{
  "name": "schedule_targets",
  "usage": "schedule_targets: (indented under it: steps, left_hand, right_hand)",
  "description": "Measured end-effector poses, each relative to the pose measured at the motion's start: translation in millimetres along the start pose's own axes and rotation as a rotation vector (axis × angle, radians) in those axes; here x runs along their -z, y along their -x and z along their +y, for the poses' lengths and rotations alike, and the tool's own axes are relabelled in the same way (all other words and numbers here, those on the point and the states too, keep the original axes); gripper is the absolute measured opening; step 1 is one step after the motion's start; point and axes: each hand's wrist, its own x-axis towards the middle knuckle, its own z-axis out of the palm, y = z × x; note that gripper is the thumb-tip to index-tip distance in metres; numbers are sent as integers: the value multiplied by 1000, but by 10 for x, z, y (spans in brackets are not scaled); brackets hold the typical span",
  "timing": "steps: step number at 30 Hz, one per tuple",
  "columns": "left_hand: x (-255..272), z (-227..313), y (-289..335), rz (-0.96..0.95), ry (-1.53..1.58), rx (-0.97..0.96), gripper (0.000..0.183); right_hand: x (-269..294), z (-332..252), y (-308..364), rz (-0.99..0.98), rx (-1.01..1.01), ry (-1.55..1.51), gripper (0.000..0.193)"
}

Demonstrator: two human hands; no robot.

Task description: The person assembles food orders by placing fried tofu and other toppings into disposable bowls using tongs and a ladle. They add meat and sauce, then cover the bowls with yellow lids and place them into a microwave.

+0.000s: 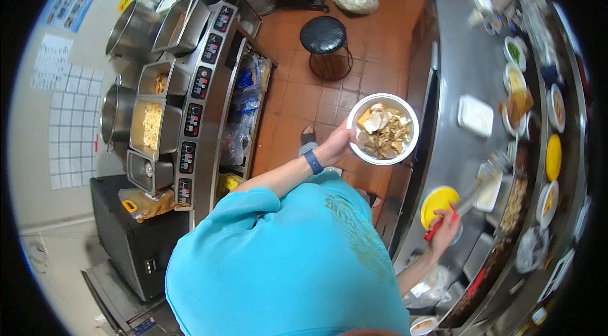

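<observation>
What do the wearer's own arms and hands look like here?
Both hands are ungloved. The left hand has a dark blue band at its wrist, below a loose turquoise sleeve. The right hand shows no wristband; that sleeve's end is hidden.

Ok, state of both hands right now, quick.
Left hand: closed on the edge of a white bowl of food.
Right hand: closed around a red-handled tool; its far end is too blurred to tell.

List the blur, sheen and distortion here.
Head view: the red-handled utensil in the right hand smears with blur; the bowl in the left hand looks sharper; the black stool catches a soft sheen; the steel counter curves with fisheye distortion.
</observation>
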Motion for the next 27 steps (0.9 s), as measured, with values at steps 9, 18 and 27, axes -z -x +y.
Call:
schedule_targets:
  steps: [9, 18, 27]
  left_hand:
    - [2462, 1545, 647, 401, 140, -374, 87]
    - [3196, 2089, 1964, 921, 597, -997, 73]
    - [3158, 2316, 2515, 1273, 960, -1406, 71]
  right_hand:
    - [-4660, -1069, -751, -838, 297, 385, 33]
    - [-8485, -1826, 582, -1488, 985, 684, 34]
    - [-11603, -1344, 3435, -1717, 1717, 714, 63]
